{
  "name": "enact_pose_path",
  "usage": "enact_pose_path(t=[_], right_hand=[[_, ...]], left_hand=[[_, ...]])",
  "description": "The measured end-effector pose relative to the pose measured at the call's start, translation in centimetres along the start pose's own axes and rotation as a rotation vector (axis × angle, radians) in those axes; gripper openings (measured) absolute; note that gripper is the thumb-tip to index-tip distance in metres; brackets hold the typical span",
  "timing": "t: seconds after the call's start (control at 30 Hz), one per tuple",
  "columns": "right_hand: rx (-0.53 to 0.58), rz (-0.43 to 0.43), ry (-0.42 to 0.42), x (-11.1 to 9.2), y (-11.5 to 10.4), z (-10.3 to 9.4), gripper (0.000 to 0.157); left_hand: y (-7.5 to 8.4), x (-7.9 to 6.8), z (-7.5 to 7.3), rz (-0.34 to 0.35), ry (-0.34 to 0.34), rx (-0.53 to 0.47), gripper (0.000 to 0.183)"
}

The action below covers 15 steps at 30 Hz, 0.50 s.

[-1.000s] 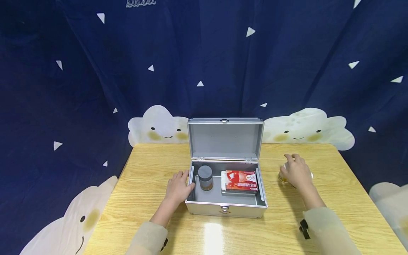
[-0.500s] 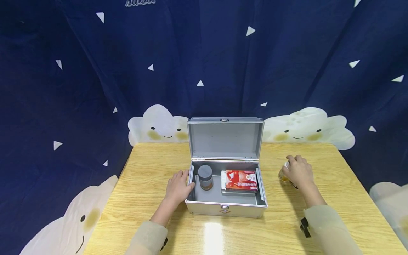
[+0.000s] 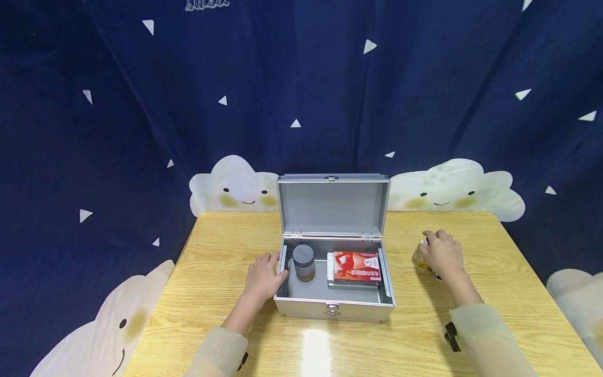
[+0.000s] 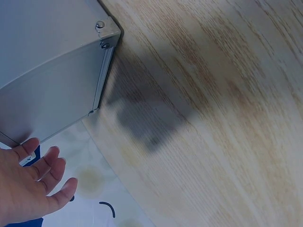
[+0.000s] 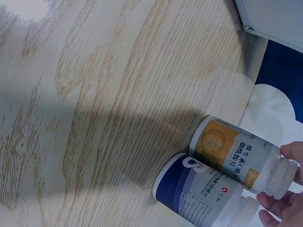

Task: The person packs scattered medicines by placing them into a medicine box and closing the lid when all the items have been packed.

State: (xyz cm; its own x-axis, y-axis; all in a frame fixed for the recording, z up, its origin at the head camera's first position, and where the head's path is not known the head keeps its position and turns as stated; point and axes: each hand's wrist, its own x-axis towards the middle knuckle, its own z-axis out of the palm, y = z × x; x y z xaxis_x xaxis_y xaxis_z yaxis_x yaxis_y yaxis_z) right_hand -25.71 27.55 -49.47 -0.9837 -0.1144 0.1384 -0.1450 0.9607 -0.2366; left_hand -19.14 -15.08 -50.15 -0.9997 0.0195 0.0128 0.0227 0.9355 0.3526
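Observation:
An open silver metal case [image 3: 336, 311] stands in the middle of the table. Beside it, my left hand [image 3: 264, 277] rests on the left wall, thumb laid over the rim. In the left wrist view most of its fingers [image 4: 59, 196] are spread clear of the metal. Over at the right, my right hand [image 3: 443, 256] pinches the white cap [image 5: 282, 178] of an orange-labelled vitamin bottle [image 5: 232, 149] between thumb and fingertips. Close against that one stands a second pill bottle [image 5: 199, 189] with a blue and grey label, mostly hidden under the hand in the head view.
Inside the case are a dark-lidded jar [image 3: 303, 263] at the left and a red medicine box [image 3: 356, 266] on other packs at the right. The raised lid [image 3: 334, 207] leans back toward a navy curtain [image 3: 301, 78] behind the wooden table [image 3: 226, 235].
My right hand has shifted slightly right and settled at the top of the orange-labelled bottle. The second bottle's white cap no longer shows beside it. My left hand and the case look the same.

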Motion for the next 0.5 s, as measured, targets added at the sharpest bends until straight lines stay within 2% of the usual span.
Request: enact_pose_path(t=[0.5], right_hand=[[-0.008,-0.016,0.022,0.05,-0.25,0.14,0.039]], left_hand=[[0.08,-0.1,-0.11,-0.001,-0.003,-0.004,0.056]])
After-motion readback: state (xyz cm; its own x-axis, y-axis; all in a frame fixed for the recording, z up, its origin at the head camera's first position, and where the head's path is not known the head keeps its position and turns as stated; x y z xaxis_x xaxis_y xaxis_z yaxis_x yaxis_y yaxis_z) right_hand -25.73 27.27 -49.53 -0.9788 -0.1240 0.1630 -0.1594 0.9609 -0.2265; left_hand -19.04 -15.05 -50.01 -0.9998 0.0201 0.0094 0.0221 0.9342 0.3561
